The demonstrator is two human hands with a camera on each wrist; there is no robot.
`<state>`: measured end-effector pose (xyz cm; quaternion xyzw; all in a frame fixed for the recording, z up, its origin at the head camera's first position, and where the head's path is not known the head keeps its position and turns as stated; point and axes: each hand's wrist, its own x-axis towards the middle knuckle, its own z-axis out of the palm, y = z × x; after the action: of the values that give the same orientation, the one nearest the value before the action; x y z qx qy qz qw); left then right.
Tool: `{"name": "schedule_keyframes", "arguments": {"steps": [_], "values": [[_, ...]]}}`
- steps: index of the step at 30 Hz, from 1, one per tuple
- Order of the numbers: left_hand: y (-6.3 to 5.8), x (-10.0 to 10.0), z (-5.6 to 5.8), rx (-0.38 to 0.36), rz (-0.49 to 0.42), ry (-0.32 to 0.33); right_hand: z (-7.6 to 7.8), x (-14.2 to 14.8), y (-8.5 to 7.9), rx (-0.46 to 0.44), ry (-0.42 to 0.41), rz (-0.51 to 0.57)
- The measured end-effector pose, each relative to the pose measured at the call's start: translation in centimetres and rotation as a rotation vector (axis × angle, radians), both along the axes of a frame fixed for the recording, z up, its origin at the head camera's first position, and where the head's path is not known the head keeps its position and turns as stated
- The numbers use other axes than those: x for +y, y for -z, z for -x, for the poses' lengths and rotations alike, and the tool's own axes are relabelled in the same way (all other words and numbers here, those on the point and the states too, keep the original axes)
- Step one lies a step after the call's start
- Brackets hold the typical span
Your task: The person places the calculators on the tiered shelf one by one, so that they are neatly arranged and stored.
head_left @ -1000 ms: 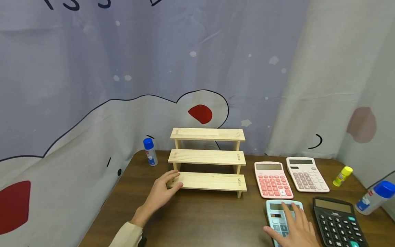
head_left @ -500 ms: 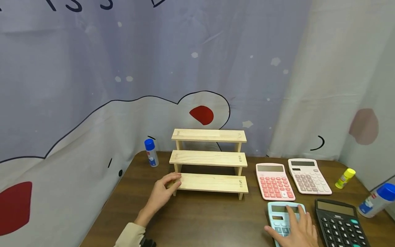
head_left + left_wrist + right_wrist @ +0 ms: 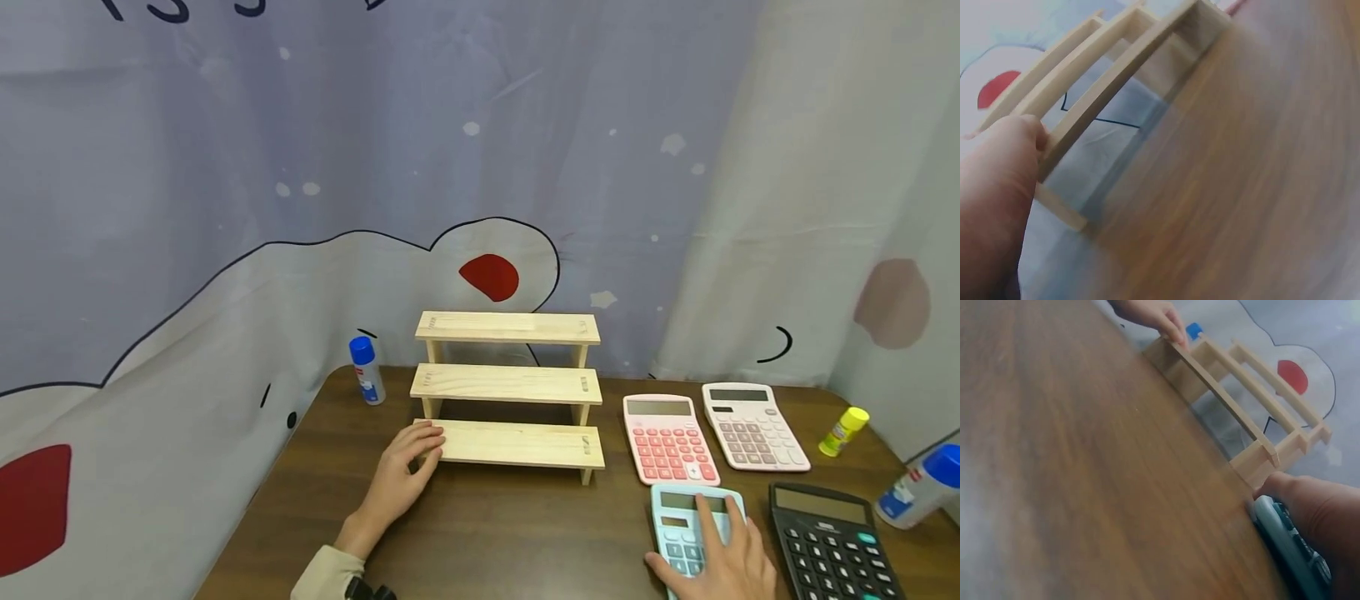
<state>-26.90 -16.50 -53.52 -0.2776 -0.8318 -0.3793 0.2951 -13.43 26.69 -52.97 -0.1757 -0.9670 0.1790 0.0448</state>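
Small delta vs half a second ago: blue calculator (image 3: 681, 537) has crept up toward the pink calculator (image 3: 671, 439); the gap between them looks closed, though I can't confirm contact. Right hand (image 3: 723, 562) lies spread over it, fingers on the display, thumb by the left edge; not clenched. Stand (image 3: 517, 443) hasn't shifted on the desk (image 3: 525, 533), left of the calculators. Left hand (image 3: 397, 479) lightly grips the left end of its bottom plank, fingers on top and a bit more fanned now, thumb at the front edge. My read: stand is being steadied, blue calculator only nudged, not lifted; layout barely advanced. Black calculator (image 3: 832, 542) sits just right of that hand.
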Motion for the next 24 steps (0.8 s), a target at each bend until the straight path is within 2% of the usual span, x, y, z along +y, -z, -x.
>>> {"name": "schedule_keyframes", "arguments": {"steps": [4, 8, 11, 18, 24], "values": [[0.6, -0.2, -0.3, 0.057, 0.034, -0.022, 0.0, -0.2, -0.1, 0.032, -0.021, 0.008], [0.5, 0.0, -0.3, 0.050, 0.066, -0.042, 0.2, -0.6, -0.9, 0.051, -0.014, 0.050], [0.4, 0.3, -0.1, 0.036, 0.086, -0.050, 0.4, -1.0, -1.7, 0.123, -0.030, 0.064], [0.2, 0.5, -0.2, 0.027, 0.074, -0.061, 2.0, -2.4, -4.1, 0.361, -0.178, 0.040], [0.2, 0.4, -0.4, 0.011, 0.060, -0.076, 3.5, -3.2, -6.1, 0.444, -0.267, 0.035]]}}
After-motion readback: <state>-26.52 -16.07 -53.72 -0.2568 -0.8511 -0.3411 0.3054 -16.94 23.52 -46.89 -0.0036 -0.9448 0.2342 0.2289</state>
